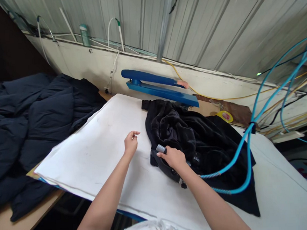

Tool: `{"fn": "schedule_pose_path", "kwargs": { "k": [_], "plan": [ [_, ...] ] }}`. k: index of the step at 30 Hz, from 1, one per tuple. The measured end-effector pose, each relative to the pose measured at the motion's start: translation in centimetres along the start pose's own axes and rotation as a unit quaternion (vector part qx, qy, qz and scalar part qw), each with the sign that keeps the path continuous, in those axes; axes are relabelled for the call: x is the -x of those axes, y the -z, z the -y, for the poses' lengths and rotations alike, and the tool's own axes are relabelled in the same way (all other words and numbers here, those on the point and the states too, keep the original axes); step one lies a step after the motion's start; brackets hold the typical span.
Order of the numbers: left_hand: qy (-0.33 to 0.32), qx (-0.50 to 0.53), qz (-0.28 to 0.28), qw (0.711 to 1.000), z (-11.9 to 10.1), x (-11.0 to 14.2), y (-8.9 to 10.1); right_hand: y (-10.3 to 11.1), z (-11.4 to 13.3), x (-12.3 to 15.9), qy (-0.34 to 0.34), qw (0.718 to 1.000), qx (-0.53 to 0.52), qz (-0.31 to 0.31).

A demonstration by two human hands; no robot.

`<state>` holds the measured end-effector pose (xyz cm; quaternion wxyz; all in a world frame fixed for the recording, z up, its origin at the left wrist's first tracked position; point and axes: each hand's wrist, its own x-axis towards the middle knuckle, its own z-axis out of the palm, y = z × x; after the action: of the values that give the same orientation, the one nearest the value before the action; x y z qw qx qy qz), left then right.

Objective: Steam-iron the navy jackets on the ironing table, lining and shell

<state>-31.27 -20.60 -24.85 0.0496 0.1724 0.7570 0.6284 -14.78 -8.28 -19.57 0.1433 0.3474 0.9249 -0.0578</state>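
Right at the near edge of a black garment point(197, 143) sits a dark iron point(167, 164), and the right hand point(173, 158) is wrapped around its handle, fingers clamped on it. The garment lies crumpled on the white surface point(100, 150), spreading toward the right. Two blue hoses point(240, 147) run from the back of the iron, across the cloth and up to the right. The left hand point(131, 142) hovers just left of the garment over bare white cover, fingers loosely curled and apart, holding nothing. Beyond the garment lies a blue tool point(159, 86) with a long handle, beside a yellow tape roll point(225, 116). Dark blue quilted fabric point(30, 123) is heaped at the far left.
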Motion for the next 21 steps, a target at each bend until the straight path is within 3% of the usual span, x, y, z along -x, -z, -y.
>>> {"fn": "schedule_pose_path", "kwargs": {
  "k": [6,11,15,21],
  "plan": [
    [-0.029,0.021,-0.044,0.998,-1.3,1.9,1.8,0.5,3.1,-2.1,0.030,0.999,-0.013,-0.008],
    [-0.050,0.050,-0.082,0.994,-2.0,2.9,3.4,1.2,4.6,-2.7,0.006,1.000,-0.015,-0.005],
    [-0.059,0.058,-0.087,0.993,-2.2,3.6,4.0,1.0,3.5,-1.2,0.000,1.000,-0.009,0.002],
    [-0.054,0.057,-0.073,0.994,-2.1,4.6,3.4,-0.4,-0.6,2.2,-0.003,1.000,0.011,-0.005]
  ]
}}
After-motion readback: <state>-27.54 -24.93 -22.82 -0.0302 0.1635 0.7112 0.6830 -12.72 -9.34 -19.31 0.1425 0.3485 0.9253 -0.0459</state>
